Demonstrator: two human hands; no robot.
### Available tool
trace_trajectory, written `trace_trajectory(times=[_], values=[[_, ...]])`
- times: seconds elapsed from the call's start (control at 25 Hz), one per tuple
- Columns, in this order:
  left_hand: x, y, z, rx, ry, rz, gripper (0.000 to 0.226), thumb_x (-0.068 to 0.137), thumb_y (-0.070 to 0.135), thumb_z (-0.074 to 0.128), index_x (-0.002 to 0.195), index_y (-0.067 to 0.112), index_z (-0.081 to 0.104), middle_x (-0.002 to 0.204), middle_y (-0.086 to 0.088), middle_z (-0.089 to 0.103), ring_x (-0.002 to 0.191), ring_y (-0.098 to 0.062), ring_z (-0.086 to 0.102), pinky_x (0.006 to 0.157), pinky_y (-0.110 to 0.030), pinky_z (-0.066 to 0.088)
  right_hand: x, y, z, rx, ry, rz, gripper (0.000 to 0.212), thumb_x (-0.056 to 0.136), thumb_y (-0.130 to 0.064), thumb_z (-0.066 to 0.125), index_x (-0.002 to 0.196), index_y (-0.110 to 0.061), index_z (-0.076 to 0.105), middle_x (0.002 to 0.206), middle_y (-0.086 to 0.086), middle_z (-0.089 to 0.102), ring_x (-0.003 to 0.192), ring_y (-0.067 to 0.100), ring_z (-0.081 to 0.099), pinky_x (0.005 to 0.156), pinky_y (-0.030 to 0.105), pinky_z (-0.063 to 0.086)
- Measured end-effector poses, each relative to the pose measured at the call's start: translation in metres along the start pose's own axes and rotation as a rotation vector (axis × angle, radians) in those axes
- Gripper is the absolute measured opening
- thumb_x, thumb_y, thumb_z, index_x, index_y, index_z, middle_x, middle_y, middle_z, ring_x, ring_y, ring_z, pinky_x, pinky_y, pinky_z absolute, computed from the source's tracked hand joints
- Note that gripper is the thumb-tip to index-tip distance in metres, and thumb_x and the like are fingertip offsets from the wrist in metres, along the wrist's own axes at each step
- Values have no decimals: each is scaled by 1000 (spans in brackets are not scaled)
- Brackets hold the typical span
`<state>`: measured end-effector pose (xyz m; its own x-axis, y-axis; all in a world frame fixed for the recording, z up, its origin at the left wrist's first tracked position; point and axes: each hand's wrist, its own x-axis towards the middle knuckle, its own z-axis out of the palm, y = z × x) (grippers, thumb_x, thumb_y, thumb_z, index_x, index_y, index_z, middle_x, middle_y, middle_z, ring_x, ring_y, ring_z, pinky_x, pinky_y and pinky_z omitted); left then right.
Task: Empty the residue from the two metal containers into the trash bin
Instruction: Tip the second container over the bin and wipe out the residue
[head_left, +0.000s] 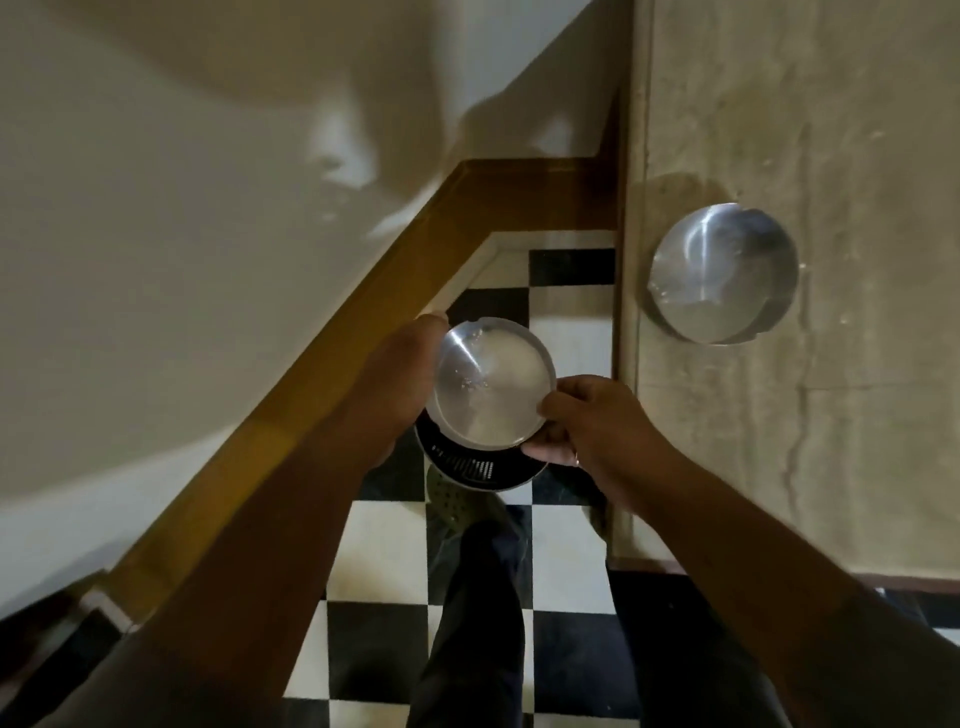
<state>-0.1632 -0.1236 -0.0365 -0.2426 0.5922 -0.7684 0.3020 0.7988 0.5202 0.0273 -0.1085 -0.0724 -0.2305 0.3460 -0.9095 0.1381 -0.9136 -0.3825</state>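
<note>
Round metal container held over the trash bin, a second one on the surface.

The pale, mottled stone surface (831, 104) carries a shiny steel container (724, 274) near its left edge. Below on the chequered floor (379, 545), the perforated bin (467, 467) sits in the narrow gap beside a wooden skirting (332, 364). The left hand (400, 384) and right hand (597, 431) have their fingers closed on the rim of the tilted container (491, 384), whitish film inside.

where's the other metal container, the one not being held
In the head view the second metal container sits on the beige counter at right, near its left edge, apart from both hands and up-right of the held container above the trash bin.
</note>
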Motion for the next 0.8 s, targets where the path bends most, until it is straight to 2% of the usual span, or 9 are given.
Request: trace_trajectory(times=[0.12,0.16,0.24,0.32,0.4,0.48,0.56,0.68,0.8], values=[[13,-29,-9,-338,-28,-183,45,99,44,44,125,12,62,116,-6,68,98,-21,68,77,-35,60,13,8,12,-129,-4,-53,23,89,1,62,107,-12,65,106,10,69,78,21,76,63,27,63],[20,-36,-12,-405,-64,-241,42,99,47,45,118,16,65,113,-5,69,96,-21,68,77,-37,61,16,9,15,-214,1,-102,24,88,0,64,103,-19,63,106,5,68,82,21,75,64,26,62],[33,-47,-19,-445,-169,-301,39,94,57,53,107,22,64,116,-10,69,106,-29,67,91,-51,57,20,11,17,-542,37,-289,28,87,-9,71,102,-28,56,105,-12,61,91,15,68,67,21,60],[46,-53,-25,-381,-332,-250,55,77,64,67,111,22,63,121,-10,66,115,-34,63,99,-57,52,21,12,14,-868,53,-539,35,86,-17,75,112,-28,55,108,-13,57,96,11,61,76,16,50],[58,-54,-26,-202,-488,-213,77,61,62,81,122,22,57,126,-9,61,117,-34,60,99,-55,53,22,12,11,-1048,-33,-750,42,86,-12,74,124,-14,56,123,5,56,104,19,60,83,20,51],[68,-51,-25,2,-635,-214,100,50,52,89,136,25,46,132,-10,57,118,-35,59,96,-54,55,23,12,11,-1221,-137,-902,44,87,-9,69,128,-5,55,129,17,55,105,26,62,83,24,55],[75,-49,-22,137,-751,-138,109,46,47,90,142,28,42,135,-9,58,121,-36,59,95,-56,55,25,10,13,-1377,-193,-1035,42,87,-15,61,126,-1,58,127,22,59,101,29,65,79,22,49],[76,-59,-15,328,-681,20,126,42,55,88,151,35,29,146,-2,51,131,-29,51,95,-45,54,31,13,12,-1523,-231,-1092,43,90,-21,55,126,2,60,127,26,61,99,32,67,78,24,52],[67,-79,-1,538,-376,200,150,40,64,86,159,31,2,162,-5,29,142,-30,37,108,-49,44,36,21,-1,-1587,-171,-1017,63,89,-26,71,140,4,48,143,28,50,123,39,58,91,46,59]])
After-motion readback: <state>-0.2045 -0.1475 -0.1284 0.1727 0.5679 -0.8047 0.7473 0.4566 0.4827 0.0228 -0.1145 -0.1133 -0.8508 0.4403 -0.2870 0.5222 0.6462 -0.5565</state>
